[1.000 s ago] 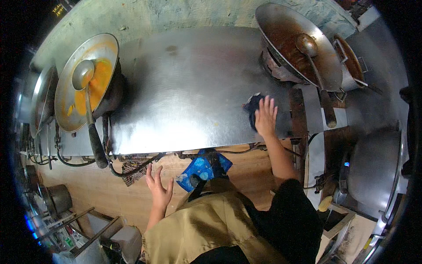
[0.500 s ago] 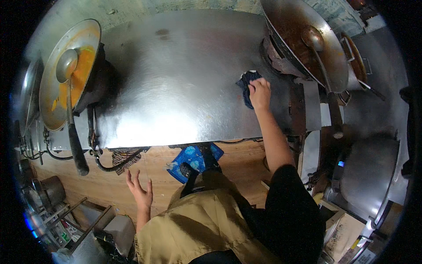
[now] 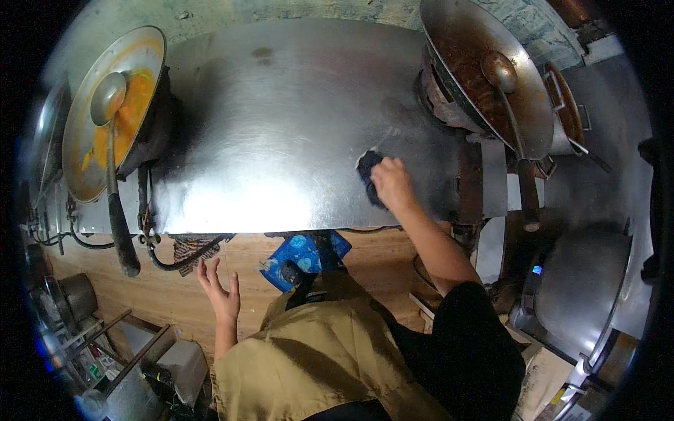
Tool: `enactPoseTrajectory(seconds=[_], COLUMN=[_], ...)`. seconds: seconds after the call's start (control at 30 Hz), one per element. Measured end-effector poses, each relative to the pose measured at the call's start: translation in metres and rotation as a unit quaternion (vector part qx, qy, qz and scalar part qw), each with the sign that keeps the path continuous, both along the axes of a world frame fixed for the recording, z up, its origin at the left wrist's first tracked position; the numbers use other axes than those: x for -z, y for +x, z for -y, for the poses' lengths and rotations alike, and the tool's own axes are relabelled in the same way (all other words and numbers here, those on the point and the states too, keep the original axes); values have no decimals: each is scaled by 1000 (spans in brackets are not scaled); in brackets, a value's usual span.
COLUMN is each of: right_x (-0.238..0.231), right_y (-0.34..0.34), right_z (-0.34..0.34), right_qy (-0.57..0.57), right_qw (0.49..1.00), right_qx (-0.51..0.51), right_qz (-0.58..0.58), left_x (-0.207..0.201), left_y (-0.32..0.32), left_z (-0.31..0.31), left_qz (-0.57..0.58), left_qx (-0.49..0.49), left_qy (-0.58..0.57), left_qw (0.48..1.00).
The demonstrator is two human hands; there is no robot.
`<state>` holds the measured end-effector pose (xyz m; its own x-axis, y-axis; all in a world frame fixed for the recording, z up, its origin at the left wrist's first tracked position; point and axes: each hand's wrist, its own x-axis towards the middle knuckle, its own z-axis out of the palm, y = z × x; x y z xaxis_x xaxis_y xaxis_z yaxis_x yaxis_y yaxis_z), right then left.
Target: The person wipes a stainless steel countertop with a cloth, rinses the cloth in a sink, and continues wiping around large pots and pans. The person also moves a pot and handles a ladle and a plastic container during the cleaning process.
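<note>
My right hand (image 3: 392, 182) is closed on a dark blue cloth (image 3: 368, 174), pressing it against the stainless steel countertop (image 3: 281, 126) right of its middle. The cloth is bunched, with a pale edge at its far end. Off the counter's front edge, my left hand (image 3: 222, 295) hangs in the air with fingers apart, holding nothing. To the left on the counter is a wok (image 3: 74, 179) with orange liquid and a ladle (image 3: 107, 102) in it. Another wok (image 3: 537, 126) with reddish-brown residue stands at the far right, a second ladle (image 3: 499, 72) lying inside.
Beyond the right wok is a pot (image 3: 562, 137) with reddish contents. A large metal lid or vessel (image 3: 586, 281) sits at lower right. Black hoses (image 3: 179, 265) run below the counter's front edge. Racks and containers (image 3: 147, 351) stand at lower left; a blue mat (image 3: 298, 252) lies underfoot.
My right hand has drawn the cloth nearer to me and a little left across the counter. My left hand stays almost in place, fingers still apart.
</note>
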<state>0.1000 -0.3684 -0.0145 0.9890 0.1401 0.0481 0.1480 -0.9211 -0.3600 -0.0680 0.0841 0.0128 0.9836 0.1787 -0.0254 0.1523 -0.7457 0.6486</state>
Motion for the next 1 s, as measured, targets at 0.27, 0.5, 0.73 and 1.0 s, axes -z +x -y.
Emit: enactPoseTrajectory(seconds=[0.27, 0.5, 0.73, 1.0], right_x=[-11, 29, 24, 33], right_y=[53, -32, 86, 29], right_z=[27, -17, 23, -104], right_qy=[-25, 89, -44, 60], right_qw=[989, 991, 978, 981], right_qx=[72, -66, 106, -154], right_qz=[127, 69, 172, 104], left_x=[8, 14, 3, 9], left_y=[-5, -9, -7, -26], left_z=[2, 8, 8, 10], left_qz=[3, 1, 0, -41], left_qx=[-2, -17, -44, -79], left_qy=[0, -2, -1, -1], left_qw=[1000, 1000, 999, 996])
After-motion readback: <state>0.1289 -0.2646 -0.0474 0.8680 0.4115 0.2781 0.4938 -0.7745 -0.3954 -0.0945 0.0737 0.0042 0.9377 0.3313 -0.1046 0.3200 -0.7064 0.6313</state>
